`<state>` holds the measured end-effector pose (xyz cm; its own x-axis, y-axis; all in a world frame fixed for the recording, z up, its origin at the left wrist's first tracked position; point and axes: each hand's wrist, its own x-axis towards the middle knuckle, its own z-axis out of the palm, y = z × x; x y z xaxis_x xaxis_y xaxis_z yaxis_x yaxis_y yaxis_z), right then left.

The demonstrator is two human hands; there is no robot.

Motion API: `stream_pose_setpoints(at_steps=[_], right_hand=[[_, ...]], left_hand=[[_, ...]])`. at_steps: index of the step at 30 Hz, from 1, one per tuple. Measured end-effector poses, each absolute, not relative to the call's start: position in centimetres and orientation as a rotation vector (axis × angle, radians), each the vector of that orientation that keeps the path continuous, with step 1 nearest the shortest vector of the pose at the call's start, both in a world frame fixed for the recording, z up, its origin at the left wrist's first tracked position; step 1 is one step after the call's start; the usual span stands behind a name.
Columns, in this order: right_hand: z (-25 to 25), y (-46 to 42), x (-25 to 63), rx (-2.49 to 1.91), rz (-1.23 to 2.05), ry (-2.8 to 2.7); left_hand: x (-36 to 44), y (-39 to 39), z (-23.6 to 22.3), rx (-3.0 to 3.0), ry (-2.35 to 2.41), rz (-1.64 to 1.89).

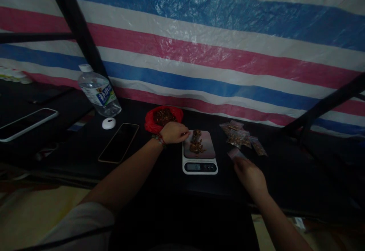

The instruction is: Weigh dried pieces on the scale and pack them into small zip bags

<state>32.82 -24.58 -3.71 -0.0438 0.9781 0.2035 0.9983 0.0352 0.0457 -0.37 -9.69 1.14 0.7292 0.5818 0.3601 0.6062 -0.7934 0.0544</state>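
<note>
A white kitchen scale (186,170) lies flat on the dark table, with a pile of small brown pieces (196,146) on its plate. A small brownish object (197,132) is at the back of the plate; its kind is unclear. My left hand (174,132) is closed, fingertips pinched at the plate's left edge; what they hold is too small to name. Behind it sits a red plastic bag (148,122), open, full of dark brown pieces (164,116). Right of the scale, my right hand (252,177) grips a small clear zip bag (235,153) by its near end.
Several filled small zip bags (238,137) lie in a heap at the back right. To the left are a phone (119,143), a white earphone case (108,123), a clear bottle (98,91) and another phone (27,123). A striped plastic sheet (199,45) hangs behind dark metal bars.
</note>
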Motion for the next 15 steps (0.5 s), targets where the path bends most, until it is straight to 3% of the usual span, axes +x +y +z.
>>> stream_pose_setpoints(at_steps=[7,11,15], right_hand=[[0.4,-23.3,34.2,-2.005,-0.270,-1.706],[4.2,-21.0,30.6,-1.534,0.204,-1.524],[6.0,-18.8,24.4,-1.156,0.635,-1.725]], left_hand=[[-0.5,-10.0,1.2,-2.917,-0.982,-0.749],[-0.1,-10.7,1.5,-3.050,-0.816,-1.083],[1.0,-12.1,1.8,-3.223,-0.499,-1.447]])
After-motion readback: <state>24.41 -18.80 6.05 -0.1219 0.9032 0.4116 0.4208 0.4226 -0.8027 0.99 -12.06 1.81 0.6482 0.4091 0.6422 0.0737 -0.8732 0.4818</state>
